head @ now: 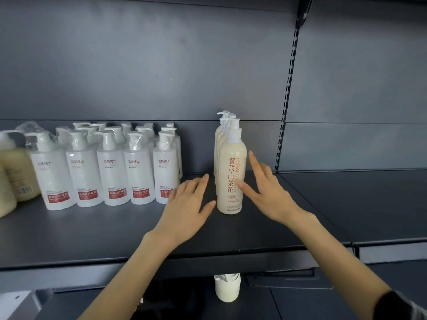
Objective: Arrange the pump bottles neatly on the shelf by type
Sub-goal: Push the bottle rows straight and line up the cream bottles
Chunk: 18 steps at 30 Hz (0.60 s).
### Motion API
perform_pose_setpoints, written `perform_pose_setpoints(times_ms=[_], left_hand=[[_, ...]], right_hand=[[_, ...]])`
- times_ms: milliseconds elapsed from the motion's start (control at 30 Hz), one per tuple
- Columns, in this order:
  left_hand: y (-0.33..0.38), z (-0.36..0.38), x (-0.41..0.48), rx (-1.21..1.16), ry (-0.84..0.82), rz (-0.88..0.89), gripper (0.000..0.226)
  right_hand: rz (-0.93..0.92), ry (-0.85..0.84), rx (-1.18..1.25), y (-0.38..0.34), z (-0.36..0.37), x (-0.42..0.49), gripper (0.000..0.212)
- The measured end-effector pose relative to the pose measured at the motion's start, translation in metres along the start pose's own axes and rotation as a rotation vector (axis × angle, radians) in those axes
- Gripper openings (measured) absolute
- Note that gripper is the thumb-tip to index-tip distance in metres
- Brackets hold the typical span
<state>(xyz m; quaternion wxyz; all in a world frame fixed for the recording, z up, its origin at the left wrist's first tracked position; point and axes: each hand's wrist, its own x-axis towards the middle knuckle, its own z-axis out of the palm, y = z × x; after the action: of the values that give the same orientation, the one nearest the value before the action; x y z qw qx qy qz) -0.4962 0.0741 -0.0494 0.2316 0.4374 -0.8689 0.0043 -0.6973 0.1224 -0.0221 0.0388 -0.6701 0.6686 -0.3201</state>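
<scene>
Both hands (188, 204) (269, 192) spread empty beside cream bottles (231, 176); white bottles (111, 167) crowd left.

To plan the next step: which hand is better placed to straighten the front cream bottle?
Probably the right hand: its fingers already touch the front cream bottle, while the left hand hovers open beside it.

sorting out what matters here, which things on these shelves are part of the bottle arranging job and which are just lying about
Part of the job:
- cream bottles in a single file
- clear red-labelled bottles grouped on the left
- yellowish bottles at the far left edge
- shelf
- left hand and right hand, both open

Just lying about:
- white bottle on the lower shelf
- slotted upright
</scene>
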Motion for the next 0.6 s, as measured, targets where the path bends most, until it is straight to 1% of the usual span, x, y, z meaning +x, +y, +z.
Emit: perform_pose_setpoints(times_ms=[33,100,167,233,300,500,600], left_hand=[[-0.004,-0.004,-0.006,0.085,-0.002,-0.024,0.078],[-0.013,-0.010,-0.019,0.171,0.004,-0.086,0.093],[-0.020,-0.017,-0.031,0.204,0.031,-0.159,0.097],[-0.023,-0.025,-0.044,0.272,0.041,-0.237,0.099],[-0.027,-0.032,-0.056,0.291,0.065,-0.305,0.099],[-0.044,-0.046,-0.091,0.342,0.114,-0.428,0.100],[-0.053,-0.050,-0.105,0.329,0.120,-0.474,0.102]], right_hand=[[0.032,-0.040,-0.097,0.003,-0.004,-0.004,0.076],[0.064,-0.088,-0.253,0.009,-0.011,-0.011,0.076],[0.049,-0.074,-0.370,0.013,-0.016,-0.018,0.074],[0.005,-0.016,-0.445,0.017,-0.022,-0.025,0.069],[-0.022,0.029,-0.478,0.022,-0.029,-0.031,0.067],[0.015,-0.101,-0.526,0.033,-0.038,-0.045,0.069],[0.006,-0.079,-0.515,0.030,-0.035,-0.050,0.068]])
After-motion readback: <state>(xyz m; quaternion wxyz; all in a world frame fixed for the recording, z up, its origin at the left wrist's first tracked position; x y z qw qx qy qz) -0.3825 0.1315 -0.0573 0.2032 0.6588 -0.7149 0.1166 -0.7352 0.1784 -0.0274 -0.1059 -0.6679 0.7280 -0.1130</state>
